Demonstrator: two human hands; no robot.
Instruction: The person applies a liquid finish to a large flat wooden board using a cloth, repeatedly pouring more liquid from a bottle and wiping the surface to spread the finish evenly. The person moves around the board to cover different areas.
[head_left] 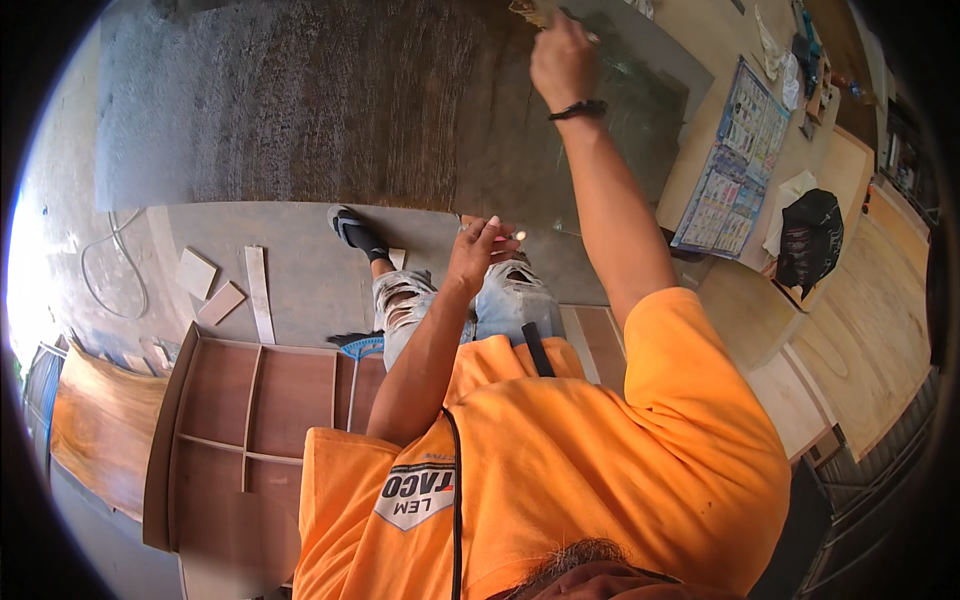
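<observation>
A wide dark sheet [300, 110] lies before me, its surface streaked and shiny with a wet-looking coating. At its far right part, my right hand [565, 65] is closed round a small tan, rough-edged applicator [530, 12]; the upper frame edge cuts into that area, so its exact kind is unclear. Closer to my body, my left hand [480, 255] hovers by the sheet's near edge. Its fingers pinch a thin stick with a pale round tip [520, 236], too small to name.
A printed, picture-covered sheet [735, 160] and a black plastic bag [809, 240] rest on the right. Wood offcuts [222, 302] and a looped hose [115, 270] lie on the left floor. A framed wooden panel [245, 400] and blue rake-like tool [362, 347] are behind.
</observation>
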